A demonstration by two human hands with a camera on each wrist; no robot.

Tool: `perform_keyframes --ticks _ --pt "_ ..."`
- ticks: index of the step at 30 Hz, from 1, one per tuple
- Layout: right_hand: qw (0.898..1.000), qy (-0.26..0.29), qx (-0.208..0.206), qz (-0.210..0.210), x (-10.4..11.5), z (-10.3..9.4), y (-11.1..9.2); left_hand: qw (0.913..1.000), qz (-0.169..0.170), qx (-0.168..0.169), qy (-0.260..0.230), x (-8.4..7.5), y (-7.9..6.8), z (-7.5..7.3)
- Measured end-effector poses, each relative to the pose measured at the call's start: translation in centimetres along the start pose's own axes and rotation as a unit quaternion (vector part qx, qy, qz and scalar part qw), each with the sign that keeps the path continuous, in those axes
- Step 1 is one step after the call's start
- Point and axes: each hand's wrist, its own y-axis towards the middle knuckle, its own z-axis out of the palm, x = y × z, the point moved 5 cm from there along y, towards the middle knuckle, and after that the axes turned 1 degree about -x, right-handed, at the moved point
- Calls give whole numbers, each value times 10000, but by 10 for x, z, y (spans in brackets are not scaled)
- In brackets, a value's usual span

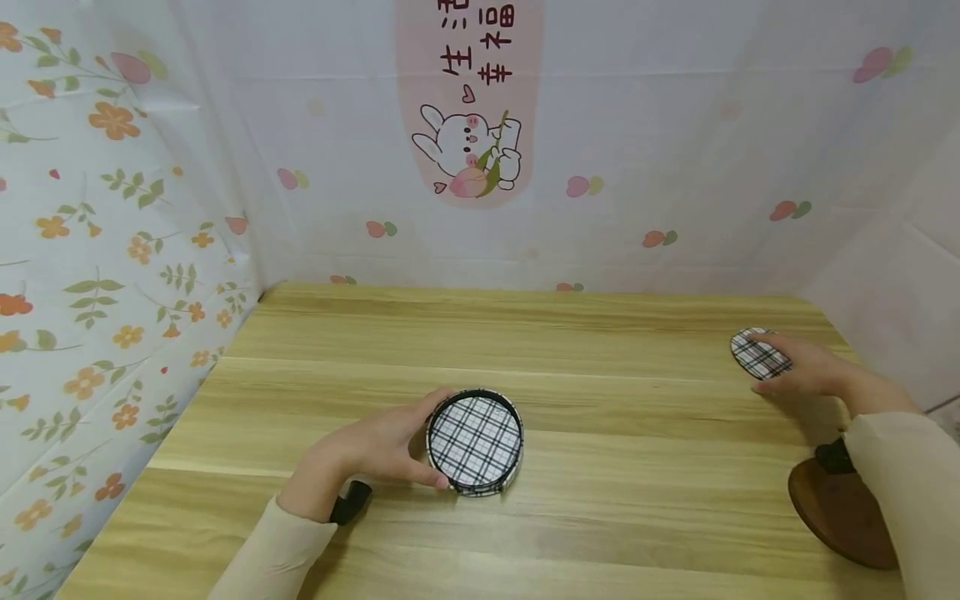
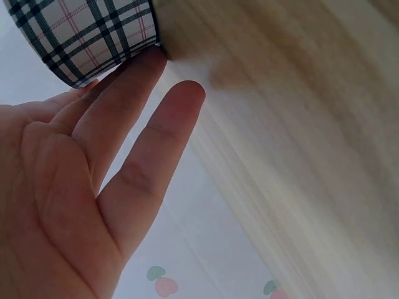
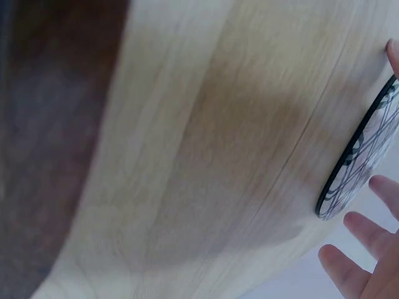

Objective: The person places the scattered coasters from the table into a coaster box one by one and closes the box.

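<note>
My left hand [image 1: 375, 442] grips the side of a round plaid coaster holder [image 1: 476, 492], with the thumb at its near side and fingers round its far side. The holder's rim is black, and a black-and-white checked coaster [image 1: 476, 440] fills its top. In the left wrist view, fingers [image 2: 118, 106] touch the lower edge of the holder's checked side [image 2: 93, 37]. My right hand [image 1: 806, 367], at the far right, pinches a second round plaid coaster [image 1: 759, 354] between thumb and fingers. The right wrist view shows that coaster [image 3: 358, 165] tilted, with its dark edge towards the table.
A brown round-edged thing [image 1: 840, 517] lies by the right forearm, partly hidden by the sleeve. The wooden table [image 1: 600, 517] is bounded by a patterned cloth wall [image 1: 337, 150] at the back and a flowered one [image 1: 112, 250] at the left.
</note>
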Motion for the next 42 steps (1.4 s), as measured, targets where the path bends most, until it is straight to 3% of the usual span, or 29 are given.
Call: perform_keyframes --ticks 8,18,42 --pt "9990 46 179 414 -5 0 -1 10000 57 -23 -59 0 0 -1" --pt "9973 455 164 545 -10 3 -3 9998 127 16 -143 -1 1 -1" --pt "9988 -186 -136 429 -5 1 -5 9999 94 70 -117 -3 3 0"
